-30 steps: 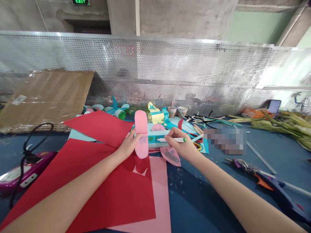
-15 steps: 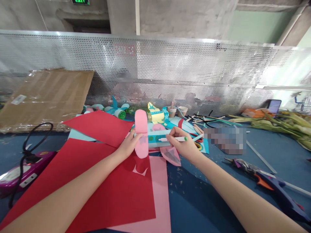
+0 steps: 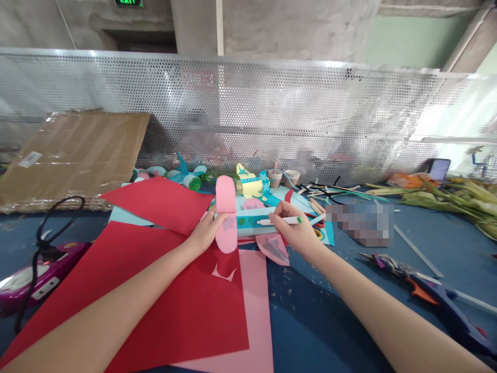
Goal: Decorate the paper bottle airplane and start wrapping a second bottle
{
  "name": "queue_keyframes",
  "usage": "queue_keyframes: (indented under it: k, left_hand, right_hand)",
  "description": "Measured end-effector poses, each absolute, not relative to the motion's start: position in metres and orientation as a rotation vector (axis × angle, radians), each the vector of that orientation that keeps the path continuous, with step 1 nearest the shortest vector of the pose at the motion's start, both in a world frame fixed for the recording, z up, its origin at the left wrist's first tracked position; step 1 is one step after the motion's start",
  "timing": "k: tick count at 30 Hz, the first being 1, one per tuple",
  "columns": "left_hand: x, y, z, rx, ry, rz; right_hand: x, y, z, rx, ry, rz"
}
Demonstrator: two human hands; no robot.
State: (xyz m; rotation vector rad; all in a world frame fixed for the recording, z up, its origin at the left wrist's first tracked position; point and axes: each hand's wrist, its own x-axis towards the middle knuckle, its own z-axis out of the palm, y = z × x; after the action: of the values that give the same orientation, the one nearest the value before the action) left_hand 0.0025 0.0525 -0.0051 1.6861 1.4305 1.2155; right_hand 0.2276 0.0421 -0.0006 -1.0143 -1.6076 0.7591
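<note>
A toy plane with pink paper wings and a light blue body lies across the middle of the table. Green dots run in a row along its body. My left hand is closed around its left end, the fingers partly hidden behind the pink wing. Between the fingertips of my right hand is a white marker with a green end, its tip at the row of dots. Under the plane are red paper and pink paper.
A glue gun lies at the right, and a purple power strip with a black cable at the left. Behind stand a yellow toy plane, paper cups and a cardboard sheet. Corn husks are at far right.
The marker and my right hand have shifted slightly to the right along the plane's body. My left hand and the plane stay in place.
</note>
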Motion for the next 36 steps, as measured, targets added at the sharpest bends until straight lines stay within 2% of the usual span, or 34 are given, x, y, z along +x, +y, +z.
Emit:
queue_keyframes:
  k: [36]
  left_hand:
    - [0.0028, 0.0525, -0.0048, 1.683, 1.414, 1.239]
  right_hand:
    - [0.2299, 0.0439, 0.0014, -1.054, -1.606, 0.726]
